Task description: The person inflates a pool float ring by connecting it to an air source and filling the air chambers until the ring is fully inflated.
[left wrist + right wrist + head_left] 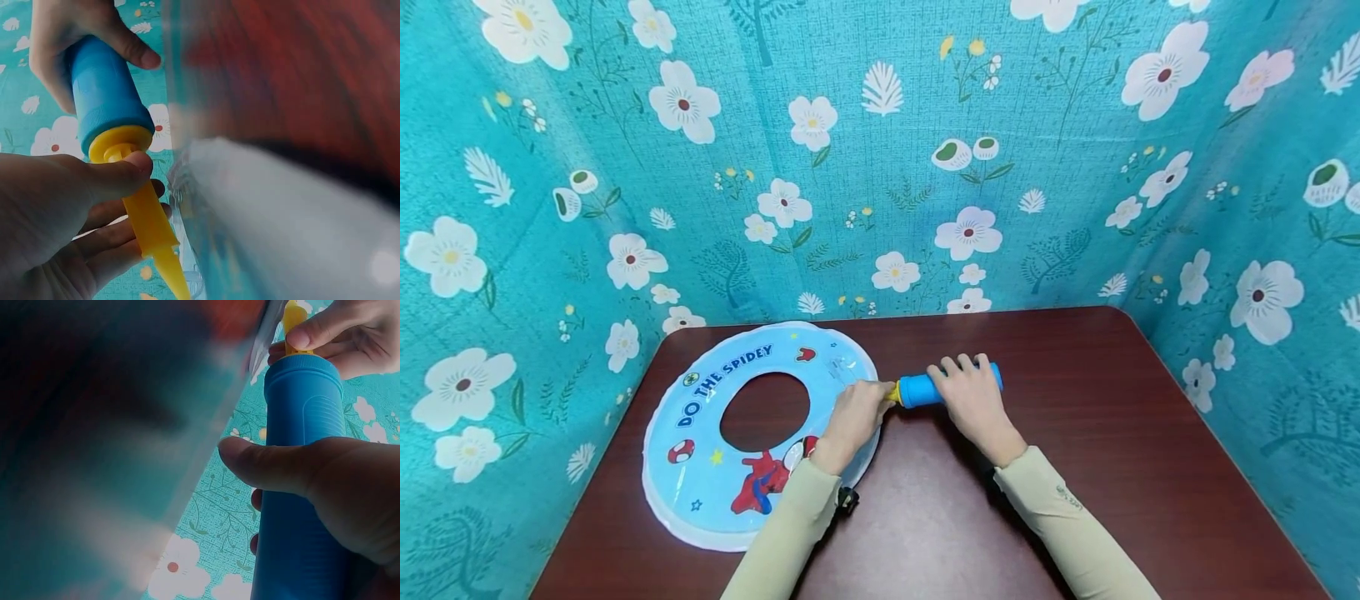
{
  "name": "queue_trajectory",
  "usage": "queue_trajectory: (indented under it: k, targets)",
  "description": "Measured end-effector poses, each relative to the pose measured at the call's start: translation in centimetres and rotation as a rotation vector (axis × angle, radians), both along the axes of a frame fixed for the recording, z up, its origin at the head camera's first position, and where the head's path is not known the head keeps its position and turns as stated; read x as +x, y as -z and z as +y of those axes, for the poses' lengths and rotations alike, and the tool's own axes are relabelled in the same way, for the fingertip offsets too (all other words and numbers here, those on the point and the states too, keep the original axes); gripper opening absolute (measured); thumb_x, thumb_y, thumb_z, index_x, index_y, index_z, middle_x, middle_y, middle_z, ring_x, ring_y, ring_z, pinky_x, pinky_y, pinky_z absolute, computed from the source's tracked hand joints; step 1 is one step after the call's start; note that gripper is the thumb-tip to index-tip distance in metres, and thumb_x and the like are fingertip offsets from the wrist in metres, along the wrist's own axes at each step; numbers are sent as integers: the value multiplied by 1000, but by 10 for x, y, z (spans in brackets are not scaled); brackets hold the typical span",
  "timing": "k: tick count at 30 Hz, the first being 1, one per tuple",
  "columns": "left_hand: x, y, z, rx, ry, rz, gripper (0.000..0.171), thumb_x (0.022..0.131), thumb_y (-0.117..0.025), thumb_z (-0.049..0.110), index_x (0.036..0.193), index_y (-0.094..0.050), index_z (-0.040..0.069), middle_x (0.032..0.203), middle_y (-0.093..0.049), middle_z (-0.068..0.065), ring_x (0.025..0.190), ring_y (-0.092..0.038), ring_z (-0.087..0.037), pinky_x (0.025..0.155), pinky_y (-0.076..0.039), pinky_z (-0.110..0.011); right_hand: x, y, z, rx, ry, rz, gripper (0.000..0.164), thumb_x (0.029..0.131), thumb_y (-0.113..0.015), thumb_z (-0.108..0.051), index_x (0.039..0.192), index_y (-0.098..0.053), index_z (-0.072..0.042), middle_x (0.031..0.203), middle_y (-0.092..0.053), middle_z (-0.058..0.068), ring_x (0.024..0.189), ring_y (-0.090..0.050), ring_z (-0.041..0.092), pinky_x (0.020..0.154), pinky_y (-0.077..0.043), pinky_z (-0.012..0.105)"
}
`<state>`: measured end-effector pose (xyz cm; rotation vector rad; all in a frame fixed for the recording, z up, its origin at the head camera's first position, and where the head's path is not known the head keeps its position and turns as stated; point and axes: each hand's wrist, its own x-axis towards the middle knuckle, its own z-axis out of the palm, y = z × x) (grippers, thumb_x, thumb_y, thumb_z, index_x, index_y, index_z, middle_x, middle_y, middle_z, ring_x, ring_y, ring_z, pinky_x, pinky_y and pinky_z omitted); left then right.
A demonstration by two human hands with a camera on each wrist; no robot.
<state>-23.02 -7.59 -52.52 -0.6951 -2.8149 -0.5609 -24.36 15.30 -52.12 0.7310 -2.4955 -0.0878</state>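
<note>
Head view: the left hand (854, 414) pinches the yellow nozzle (895, 393); the right hand (973, 402) grips the blue hand pump (919, 390), held crosswise. Swim ring (700, 483) lies nearer to the left hand.

At the centre of the frame, the left hand (854, 417) pinches the yellow tip (892, 393) of a blue pump (917, 390). Just right of it, the right hand (973, 402) grips the pump's barrel. Pale sleeves (793, 525) reach up from the bottom edge; a small black object (847, 500) sits by the left wrist. Left of centre, a light-blue ring (688, 479), lettered "DO THE SPIDEY" above a red-and-blue figure (762, 482), lies flat on the dark-brown counter (1090, 433). Teal flowered cloth (865, 183) fills the top and both sides.
</note>
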Motion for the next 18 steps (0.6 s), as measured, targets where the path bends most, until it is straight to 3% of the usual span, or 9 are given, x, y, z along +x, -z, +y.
queue_trajectory:
  k: [4,9,14,18]
  targets:
    - [0,0,-4,23,-2,-9,14,102,-74,16,113,-81,12,95,-80,-4,81,-73,-18,72,-60,-33,-2,-3,4,-30,6,-31,31,85,-86,-8,114,-75,-15,106,-76,9,95,-69,33,85,-54,54]
    - [0,0,-7,22,-4,12,7,101,-75,18,107,-79,15,89,-78,-2,75,-70,-17,67,-56,-31,-9,-23,33,-67,66,-81,39,75,-87,-4,111,-77,-15,104,-77,9,96,-69,34,85,-49,53]
    - [-2,0,-5,18,-14,20,4,102,-75,19,103,-77,16,87,-77,-2,72,-70,-17,64,-54,-30,-13,-44,70,-108,135,-51,48,64,-94,-4,109,-79,-13,103,-77,12,98,-66,36,91,-47,56]
    - [-2,-2,-3,21,-16,20,7,103,-73,19,103,-77,14,88,-77,-2,72,-71,-17,64,-55,-29,-13,-49,79,-114,143,-21,49,67,-96,-7,114,-80,-14,105,-76,14,101,-66,38,94,-46,58]
